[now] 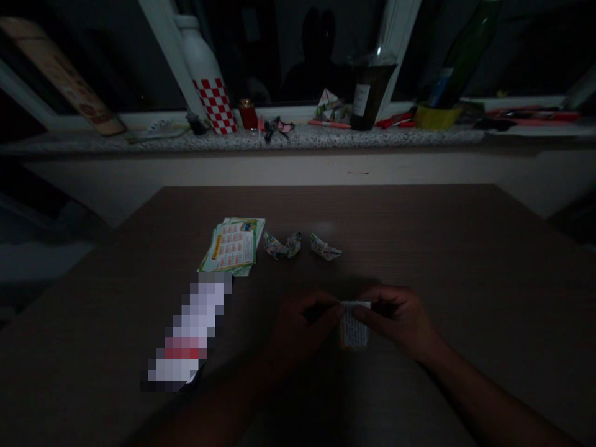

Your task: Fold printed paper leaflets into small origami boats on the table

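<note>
A small folded piece of printed paper is held up between both hands, just above the table. My left hand pinches its upper left corner between thumb and fingers. On the other side, my right hand grips the upper right edge, thumb lying across the front. Beyond the hands sit two folded paper shapes with pointed ends: a two-peaked one and, to its right, a boat-like one. A pile of printed paper sheets lies left of them.
A pixelated, blurred-out object lies at the left on the brown table. Behind, the speckled windowsill carries a checkered white bottle, a dark plastic cup, a yellow container and several small items. The light is dim.
</note>
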{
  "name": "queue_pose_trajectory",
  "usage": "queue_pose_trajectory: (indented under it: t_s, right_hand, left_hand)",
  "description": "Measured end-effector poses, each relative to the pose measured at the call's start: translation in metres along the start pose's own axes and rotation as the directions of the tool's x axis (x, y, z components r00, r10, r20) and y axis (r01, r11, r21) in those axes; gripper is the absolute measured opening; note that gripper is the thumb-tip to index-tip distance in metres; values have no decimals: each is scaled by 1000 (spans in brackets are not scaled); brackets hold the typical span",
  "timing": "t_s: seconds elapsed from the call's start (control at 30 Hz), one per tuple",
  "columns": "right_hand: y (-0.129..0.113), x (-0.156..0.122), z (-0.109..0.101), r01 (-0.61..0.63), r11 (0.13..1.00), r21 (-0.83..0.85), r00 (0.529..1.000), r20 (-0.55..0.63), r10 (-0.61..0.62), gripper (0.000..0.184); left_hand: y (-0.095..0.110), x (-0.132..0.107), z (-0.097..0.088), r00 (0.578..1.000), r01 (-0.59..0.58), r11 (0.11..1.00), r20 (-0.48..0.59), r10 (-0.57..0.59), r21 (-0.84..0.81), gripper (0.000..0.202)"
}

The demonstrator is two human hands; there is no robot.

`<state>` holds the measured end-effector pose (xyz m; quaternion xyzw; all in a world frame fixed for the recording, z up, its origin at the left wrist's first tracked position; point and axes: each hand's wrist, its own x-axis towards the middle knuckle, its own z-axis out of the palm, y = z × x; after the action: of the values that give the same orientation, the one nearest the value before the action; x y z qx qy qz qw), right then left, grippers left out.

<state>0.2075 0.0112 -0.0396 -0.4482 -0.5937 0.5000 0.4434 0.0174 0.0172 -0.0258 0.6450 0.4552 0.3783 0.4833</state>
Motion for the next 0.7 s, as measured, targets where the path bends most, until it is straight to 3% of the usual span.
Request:
queue_pose_trajectory:
  t_s: [0.37, 0.7]
  right_hand:
    - [-6, 2, -2, -16, 999, 31, 998, -56, 17, 17]
    - [-6, 3, -4, -35, 998, 57, 997, -70, 39, 20]
  left_hand:
    - [2, 0, -3, 996, -79, 996, -26, 81, 49, 13]
    - [0, 0, -5, 998, -32, 998, -56, 36, 63, 16]
